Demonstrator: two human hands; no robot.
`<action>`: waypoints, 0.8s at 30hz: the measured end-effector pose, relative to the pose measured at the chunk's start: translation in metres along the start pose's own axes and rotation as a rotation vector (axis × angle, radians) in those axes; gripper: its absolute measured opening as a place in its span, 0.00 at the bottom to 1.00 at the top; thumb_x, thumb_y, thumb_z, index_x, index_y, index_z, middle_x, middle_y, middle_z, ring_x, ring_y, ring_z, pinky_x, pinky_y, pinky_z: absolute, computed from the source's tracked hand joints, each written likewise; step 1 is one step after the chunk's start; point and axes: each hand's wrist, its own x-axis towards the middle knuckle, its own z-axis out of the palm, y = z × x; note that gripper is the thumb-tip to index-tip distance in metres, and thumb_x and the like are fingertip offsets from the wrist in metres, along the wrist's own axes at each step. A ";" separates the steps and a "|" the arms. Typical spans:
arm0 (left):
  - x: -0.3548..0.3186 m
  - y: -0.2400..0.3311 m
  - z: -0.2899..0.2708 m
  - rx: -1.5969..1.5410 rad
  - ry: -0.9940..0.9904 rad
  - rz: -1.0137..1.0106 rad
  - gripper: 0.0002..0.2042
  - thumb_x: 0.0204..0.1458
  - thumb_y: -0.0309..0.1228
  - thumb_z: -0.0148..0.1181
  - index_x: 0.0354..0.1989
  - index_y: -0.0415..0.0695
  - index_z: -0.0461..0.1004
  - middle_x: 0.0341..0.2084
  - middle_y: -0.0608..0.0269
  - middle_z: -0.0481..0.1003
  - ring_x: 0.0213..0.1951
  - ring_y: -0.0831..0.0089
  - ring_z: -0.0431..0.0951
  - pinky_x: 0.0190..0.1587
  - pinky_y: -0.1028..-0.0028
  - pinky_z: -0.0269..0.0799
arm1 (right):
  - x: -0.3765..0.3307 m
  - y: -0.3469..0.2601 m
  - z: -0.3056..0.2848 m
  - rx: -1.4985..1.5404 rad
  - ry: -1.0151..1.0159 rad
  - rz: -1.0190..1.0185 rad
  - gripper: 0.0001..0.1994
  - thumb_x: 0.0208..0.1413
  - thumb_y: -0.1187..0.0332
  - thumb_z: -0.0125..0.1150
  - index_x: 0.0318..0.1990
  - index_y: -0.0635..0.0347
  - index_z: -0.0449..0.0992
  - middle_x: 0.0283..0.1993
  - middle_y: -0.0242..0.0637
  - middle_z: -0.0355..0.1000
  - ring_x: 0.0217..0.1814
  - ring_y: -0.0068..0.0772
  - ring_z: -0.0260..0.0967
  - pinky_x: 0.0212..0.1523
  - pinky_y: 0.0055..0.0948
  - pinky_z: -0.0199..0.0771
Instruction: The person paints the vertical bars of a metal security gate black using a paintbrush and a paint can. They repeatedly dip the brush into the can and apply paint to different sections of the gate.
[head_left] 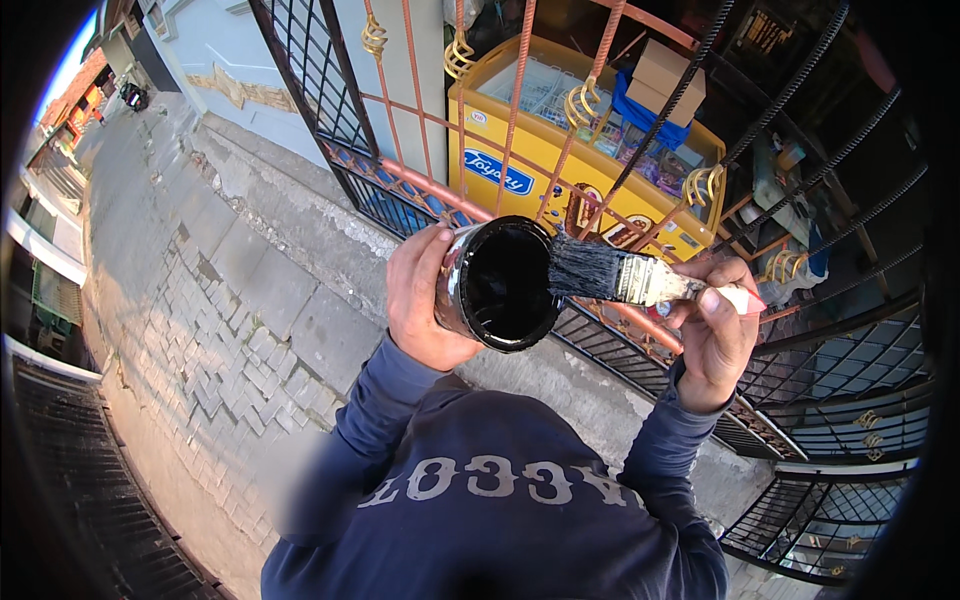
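My left hand [422, 298] is wrapped round the side of a paint can [455, 283], which is tipped so that the black paint [503, 280] inside shows. With the handle pinched between thumb and fingers, my right hand [722, 325] holds a paintbrush [645, 278]. The brush lies level, and its black-coated bristles reach the right rim of the can. Dried paint covers the ferrule. Just beyond both hands stands a metal fence [517, 100], its bars partly reddish-brown and partly black, with gold spiral ornaments [580, 102].
Behind the bars sits a yellow chest freezer [540, 185] with a cardboard box [665, 85] and blue plastic on top. A concrete ledge [300, 240] runs along the fence foot. Broken paving [235, 340] lies to the left. Another black grille [810, 520] stands at lower right.
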 end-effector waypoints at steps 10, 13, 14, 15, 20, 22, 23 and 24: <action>0.000 -0.003 0.001 0.110 -0.054 0.047 0.51 0.33 0.35 0.84 0.69 0.37 0.59 0.59 0.38 0.71 0.56 0.46 0.77 0.61 0.55 0.70 | 0.007 -0.009 0.024 -0.134 -0.002 -0.013 0.09 0.54 0.76 0.65 0.40 0.68 0.71 0.42 0.61 0.79 0.30 0.36 0.80 0.32 0.30 0.84; 0.000 -0.006 0.007 0.118 -0.065 0.085 0.49 0.36 0.34 0.82 0.69 0.37 0.59 0.60 0.37 0.70 0.57 0.43 0.75 0.61 0.54 0.70 | 0.007 -0.027 0.046 -0.403 -0.095 0.074 0.08 0.48 0.78 0.71 0.35 0.68 0.77 0.39 0.50 0.82 0.34 0.34 0.81 0.36 0.28 0.82; 0.000 -0.007 0.009 0.107 -0.058 0.101 0.48 0.38 0.34 0.81 0.69 0.38 0.59 0.60 0.37 0.69 0.58 0.43 0.75 0.61 0.54 0.70 | 0.013 -0.030 0.052 -0.626 -0.220 -0.073 0.08 0.47 0.77 0.72 0.34 0.67 0.79 0.37 0.45 0.82 0.34 0.32 0.81 0.36 0.27 0.82; 0.000 -0.007 0.011 0.094 -0.049 0.118 0.47 0.39 0.34 0.80 0.69 0.38 0.58 0.61 0.37 0.69 0.58 0.43 0.74 0.61 0.54 0.70 | 0.018 -0.030 0.057 -0.838 -0.352 -0.206 0.08 0.46 0.77 0.74 0.34 0.67 0.81 0.36 0.41 0.83 0.34 0.31 0.82 0.37 0.26 0.81; 0.002 -0.011 0.023 0.073 0.004 0.146 0.47 0.38 0.40 0.81 0.68 0.43 0.62 0.58 0.41 0.70 0.56 0.43 0.73 0.58 0.50 0.68 | 0.031 -0.004 0.078 -0.958 -0.321 -0.196 0.08 0.46 0.72 0.76 0.32 0.63 0.82 0.29 0.35 0.81 0.29 0.24 0.79 0.34 0.23 0.77; 0.002 -0.013 0.025 0.077 0.005 0.154 0.47 0.39 0.41 0.80 0.68 0.43 0.61 0.58 0.42 0.69 0.57 0.44 0.73 0.59 0.49 0.67 | 0.034 0.008 0.082 -0.978 -0.301 -0.182 0.08 0.47 0.72 0.76 0.32 0.63 0.82 0.28 0.36 0.80 0.28 0.24 0.79 0.32 0.24 0.77; 0.002 -0.014 0.026 0.091 0.009 0.150 0.46 0.39 0.41 0.80 0.68 0.44 0.61 0.58 0.42 0.69 0.57 0.44 0.73 0.59 0.49 0.67 | 0.035 0.012 0.083 -0.975 -0.309 -0.181 0.08 0.47 0.72 0.76 0.32 0.63 0.82 0.28 0.36 0.80 0.27 0.25 0.79 0.32 0.24 0.78; 0.002 -0.016 0.027 0.098 0.014 0.149 0.46 0.39 0.41 0.80 0.68 0.44 0.62 0.58 0.41 0.70 0.56 0.43 0.73 0.59 0.49 0.67 | 0.036 0.016 0.084 -0.978 -0.311 -0.169 0.08 0.48 0.72 0.76 0.32 0.63 0.82 0.27 0.37 0.80 0.27 0.25 0.79 0.32 0.25 0.78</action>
